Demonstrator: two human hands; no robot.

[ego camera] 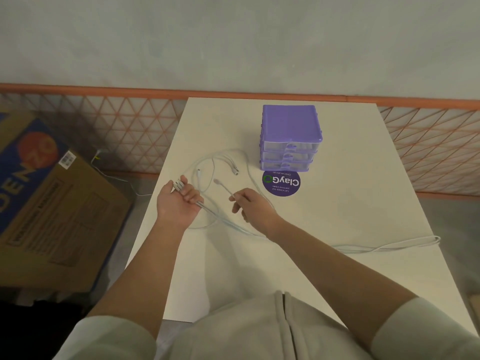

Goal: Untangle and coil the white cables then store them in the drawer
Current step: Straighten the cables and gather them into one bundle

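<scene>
White cables (207,162) lie in loose tangled loops on the white table (337,203), with a long run trailing to the right edge (405,242). My left hand (179,201) lies palm up and grips a bundle of cable ends, connectors sticking out past the fingers. My right hand (249,203) pinches a single cable just behind its connector (217,181), which points up and left. A purple three-drawer unit (291,137) stands at the back of the table, all its drawers pushed in.
A round purple sticker (281,183) lies in front of the drawer unit. A large cardboard box (49,203) stands on the floor to the left. An orange lattice fence (117,126) runs behind the table. Another cable lies on the floor (114,175).
</scene>
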